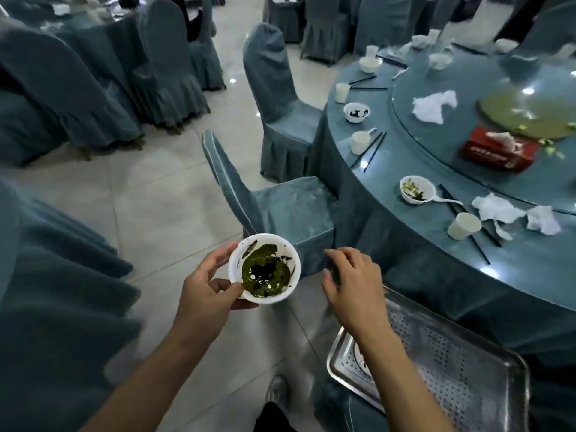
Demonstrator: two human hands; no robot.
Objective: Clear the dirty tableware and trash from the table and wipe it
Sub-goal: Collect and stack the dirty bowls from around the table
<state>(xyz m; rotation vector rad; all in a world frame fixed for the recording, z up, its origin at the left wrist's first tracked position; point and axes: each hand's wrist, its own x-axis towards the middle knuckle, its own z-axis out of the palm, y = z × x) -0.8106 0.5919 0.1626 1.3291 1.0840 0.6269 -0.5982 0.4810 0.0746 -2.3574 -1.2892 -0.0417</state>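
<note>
Banquet hall w/ teal-covered chairs [280, 210], round worktop [405, 169] at right w/ dirty bowls, cups, chopsticks, napkins, left hand [208, 288] gripped white bowl [265, 268] of green-black residue over floor, right hand [352, 285] loosely spread, held nothing, above perforated metal tray [452, 363]
</note>
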